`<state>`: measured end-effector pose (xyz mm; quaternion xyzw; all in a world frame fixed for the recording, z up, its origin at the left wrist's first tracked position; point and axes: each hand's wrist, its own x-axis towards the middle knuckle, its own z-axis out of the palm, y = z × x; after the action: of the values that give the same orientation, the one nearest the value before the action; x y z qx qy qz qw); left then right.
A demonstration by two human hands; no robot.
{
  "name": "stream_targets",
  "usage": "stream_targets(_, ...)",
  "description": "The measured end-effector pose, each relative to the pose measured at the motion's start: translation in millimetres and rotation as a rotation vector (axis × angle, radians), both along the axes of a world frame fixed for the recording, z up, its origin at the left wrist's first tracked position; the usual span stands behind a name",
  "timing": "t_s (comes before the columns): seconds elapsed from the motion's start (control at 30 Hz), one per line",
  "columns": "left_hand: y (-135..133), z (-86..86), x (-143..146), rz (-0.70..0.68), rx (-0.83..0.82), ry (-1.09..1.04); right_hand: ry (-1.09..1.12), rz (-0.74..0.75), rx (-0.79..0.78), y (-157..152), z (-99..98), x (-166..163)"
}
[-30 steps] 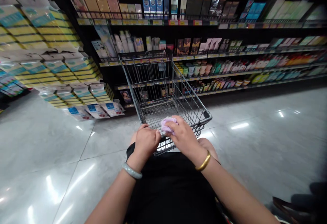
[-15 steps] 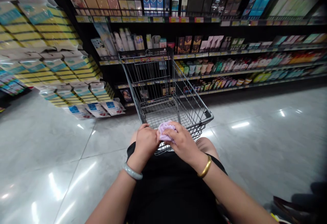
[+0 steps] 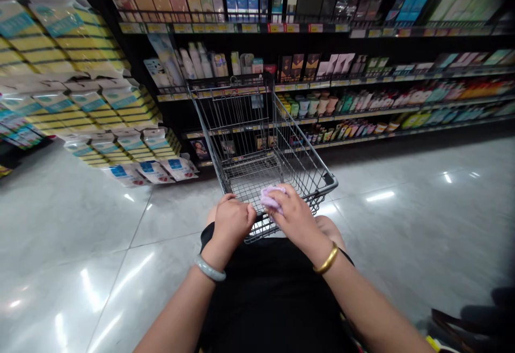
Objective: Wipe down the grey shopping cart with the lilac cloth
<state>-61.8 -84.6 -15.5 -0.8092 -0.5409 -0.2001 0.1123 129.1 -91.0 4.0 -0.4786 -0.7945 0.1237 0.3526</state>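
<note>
A metal wire shopping cart (image 3: 295, 160) stands directly in front of me, its near rim at my hands. My left hand (image 3: 234, 219) is closed around the near rim of the cart, left of its middle. In my right hand (image 3: 295, 216) is a crumpled light purple cloth (image 3: 272, 196), bunched between thumb and fingers. That hand sits at the near rim, a short way right of my left hand. The wire floor of the basket shows through with no goods on it.
Behind the cart run store shelves (image 3: 346, 82) with boxes, bottles and tubes. Stacked yellow packages (image 3: 76, 109) stand at the left. Grey shiny floor (image 3: 406, 235) extends on both sides. A dark strap-like object (image 3: 450, 323) shows at the lower right.
My right hand has moved slightly right along the rim with the purple cloth, away from my left hand. My left hand keeps its place on the rim.
</note>
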Motion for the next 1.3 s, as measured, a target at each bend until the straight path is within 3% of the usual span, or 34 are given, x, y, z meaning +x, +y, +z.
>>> stream_targets(0.13,-0.1,-0.4,-1.8,0.001,0.000,-0.017,0.137,0.002,0.001,-1.2,8.4,-8.8)
stream_targets(0.27,0.2,0.3,-3.4,-0.054,-0.026,-0.015,0.005,0.071,0.045,-7.6,-2.7,-14.7)
stream_targets(0.5,-0.8,1.9,-0.1,0.008,-0.010,-0.001,-0.111,-0.068,0.141,-7.7,-14.3,-5.5)
stream_targets(0.7,-0.8,0.0,-1.0,-0.008,-0.016,-0.015,-0.089,0.110,0.202,-10.8,-16.9,0.9)
stream_targets(0.87,-0.7,-1.0,-0.4,0.010,0.001,-0.004,-0.011,-0.069,0.111,-4.5,-10.2,8.8)
stream_targets(1.03,0.0,-0.5,0.4,0.009,0.006,-0.005,-0.027,0.167,0.164,-9.2,-14.7,6.8)
stream_targets(1.1,0.0,-0.2,0.7,0.008,0.011,0.002,-0.005,0.122,0.137,-7.4,-15.5,9.8)
stream_targets(1.2,0.2,0.0,0.8,0.014,0.020,0.018,0.006,-0.058,0.125,-2.6,-13.2,14.8)
stream_targets(1.3,0.8,0.0,0.8,0.012,0.024,0.032,-0.024,-0.044,0.169,-5.0,-12.8,11.5)
